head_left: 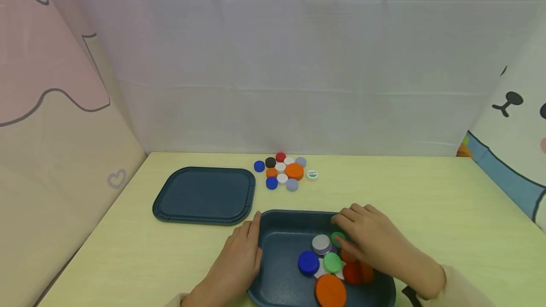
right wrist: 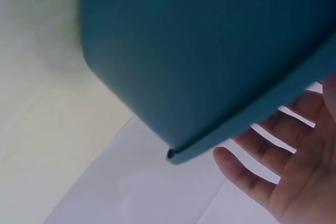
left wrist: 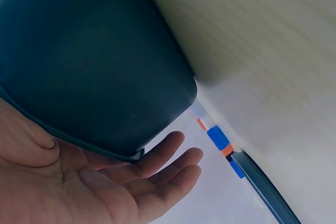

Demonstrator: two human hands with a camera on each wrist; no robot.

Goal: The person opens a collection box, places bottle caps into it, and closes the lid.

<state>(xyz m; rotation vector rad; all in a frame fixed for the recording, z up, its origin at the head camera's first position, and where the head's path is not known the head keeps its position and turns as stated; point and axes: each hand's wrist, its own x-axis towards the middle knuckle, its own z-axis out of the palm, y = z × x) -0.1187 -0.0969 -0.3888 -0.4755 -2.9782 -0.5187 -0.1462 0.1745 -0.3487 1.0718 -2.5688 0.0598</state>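
Note:
A dark blue-green plastic bin stands at the table's front and holds several bottle caps. Along its left rim rests my left hand, fingers fairly straight; the left wrist view has them spread beside the bin's outer wall. My right hand reaches over the far right rim, its fingertips beside a green ring-like cap. Fingers show loosely bent past the rim in the right wrist view. Close by are a grey-white cap, a blue cap, a light green cap and a large orange cap.
A flat dark lid lies on the pale table, left of and behind the bin. Several loose caps, among them an orange one and a white one with green print, form a group near the back edge. A white sheet hangs behind.

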